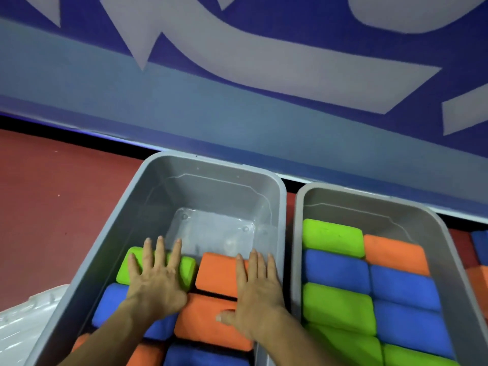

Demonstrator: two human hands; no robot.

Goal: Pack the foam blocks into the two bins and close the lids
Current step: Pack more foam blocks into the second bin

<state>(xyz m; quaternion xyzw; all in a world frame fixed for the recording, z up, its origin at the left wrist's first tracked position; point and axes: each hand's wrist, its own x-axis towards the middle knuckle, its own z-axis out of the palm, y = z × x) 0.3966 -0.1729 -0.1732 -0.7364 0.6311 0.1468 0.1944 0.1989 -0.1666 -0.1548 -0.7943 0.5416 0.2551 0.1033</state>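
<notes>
Left hand flat, fingers straight, pressing a green foam block in the left grey bin. Right hand flat likewise on an orange foam block beside it. Right grey bin packed with green, blue, orange blocks. Both bins lidless on red floor.

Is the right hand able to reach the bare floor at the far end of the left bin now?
Probably yes. The right hand lies flat on an orange block, and the left bin has no lid or block over its bare floor beyond.
</notes>
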